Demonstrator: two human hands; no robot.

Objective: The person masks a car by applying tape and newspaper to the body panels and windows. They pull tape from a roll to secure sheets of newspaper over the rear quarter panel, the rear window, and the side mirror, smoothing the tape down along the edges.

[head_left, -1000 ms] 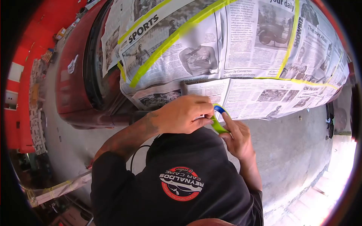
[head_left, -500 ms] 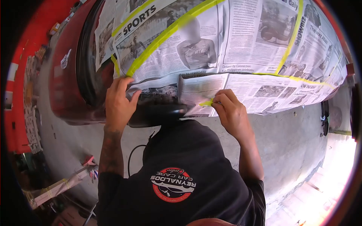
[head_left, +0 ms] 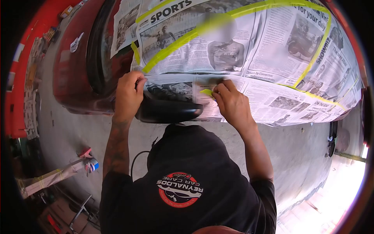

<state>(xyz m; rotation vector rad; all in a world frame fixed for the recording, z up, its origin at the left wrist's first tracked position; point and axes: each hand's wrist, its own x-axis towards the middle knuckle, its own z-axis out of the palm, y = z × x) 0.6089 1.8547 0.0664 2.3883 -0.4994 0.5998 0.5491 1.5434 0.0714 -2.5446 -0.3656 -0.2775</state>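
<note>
My left hand (head_left: 131,87) is closed at the left edge of the newspaper (head_left: 249,91), thumb and fingers pinching the sheet where it meets the red car body (head_left: 74,93). In my right hand (head_left: 233,99), thumb and fingertips pinch a short piece of yellow masking tape (head_left: 206,92), its loose end pointing left over the lower newspaper strip. A longer yellow tape line (head_left: 171,50) runs diagonally across the upper sheets, its lower end just above my left fingers. Between my hands a black side mirror (head_left: 167,111) sticks out below the paper.
Black trim (head_left: 97,50) borders the dark window area at left. Grey floor (head_left: 296,152) lies below the car. A taped board (head_left: 54,179) and a blue-and-white can (head_left: 91,165) stand at lower left. Bright light falls on the floor at lower right.
My left hand has gone from spread fingers to a pinch on the paper edge. The lower strip's folded top now lies flatter against the upper sheets. My right hand has risen slightly with the tape.
</note>
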